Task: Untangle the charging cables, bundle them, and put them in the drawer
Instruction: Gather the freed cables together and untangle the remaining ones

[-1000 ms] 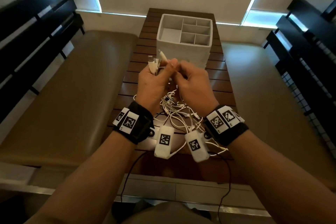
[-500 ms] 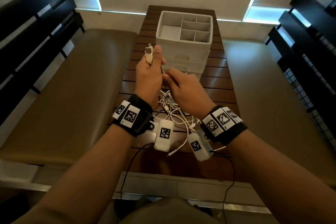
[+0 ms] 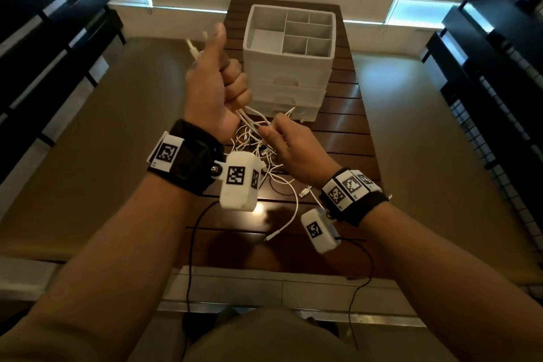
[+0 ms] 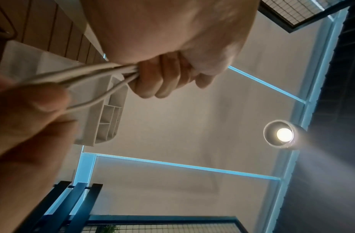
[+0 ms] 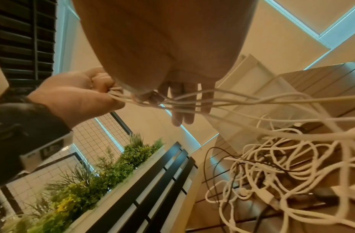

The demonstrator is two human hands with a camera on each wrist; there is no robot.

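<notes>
Several white charging cables point(image 3: 258, 153) lie tangled on the wooden table point(image 3: 346, 138). My left hand point(image 3: 217, 82) is raised in a fist and grips a bunch of strands point(image 4: 82, 72). Their plug ends point(image 3: 194, 48) stick out above the thumb. The strands run taut down to my right hand point(image 3: 273, 134), which pinches them just above the tangle point(image 5: 282, 165). In the right wrist view the strands cross my right fingers point(image 5: 182, 107). The white drawer unit point(image 3: 289, 76) stands just behind both hands, its open top divided into compartments.
Padded benches point(image 3: 97, 132) flank the narrow table on both sides. Dark slatted backrests point(image 3: 44, 38) stand further out. A loose plug end point(image 3: 304, 192) lies on the table near my right wrist. A planter with greenery point(image 5: 88, 176) sits to the left.
My left hand has lifted up and left with the cable ends, drawing the strands taut. My right hand has slid down the strands toward the tangle.
</notes>
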